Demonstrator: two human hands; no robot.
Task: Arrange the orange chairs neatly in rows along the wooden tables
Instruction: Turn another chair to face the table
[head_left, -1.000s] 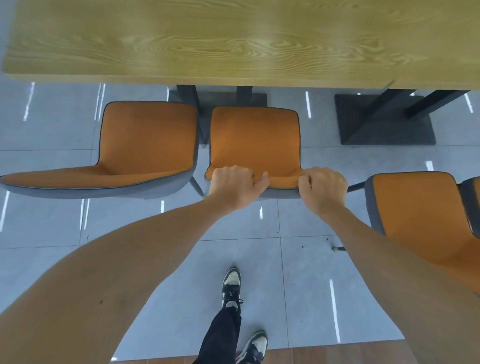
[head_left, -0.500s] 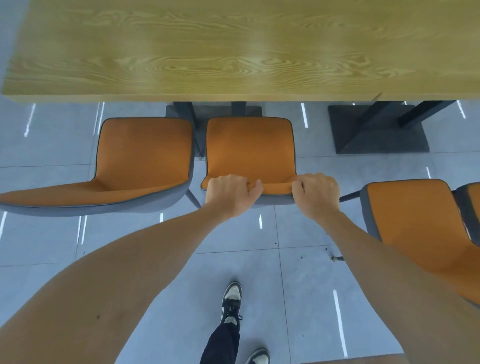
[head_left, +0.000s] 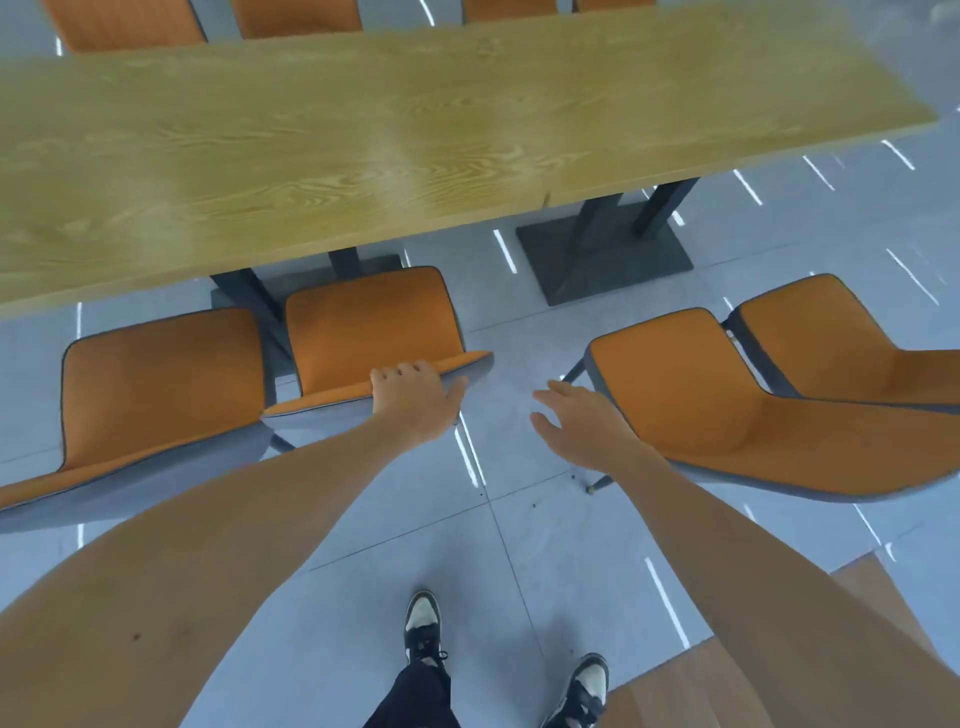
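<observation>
An orange chair (head_left: 371, 325) stands tucked against the near edge of the long wooden table (head_left: 363, 135). My left hand (head_left: 415, 397) grips the top of its backrest. My right hand (head_left: 576, 423) hangs open in the air to the right, fingers spread, touching nothing, just left of another orange chair (head_left: 691, 395) that stands farther back from the table and turned askew. A further orange chair (head_left: 156, 384) sits at the left beside the gripped one, and one more (head_left: 821, 338) at the far right.
Dark table legs and a dark base plate (head_left: 602, 254) stand under the table. Several orange chairs (head_left: 296, 18) line its far side. My shoes (head_left: 423, 623) stand on grey floor tiles, with a brown wooden surface (head_left: 727, 675) at the lower right.
My right hand has let go of the middle chair's backrest and moved right, now open. The view has swung right and up, showing the askew chairs and the table's far side.
</observation>
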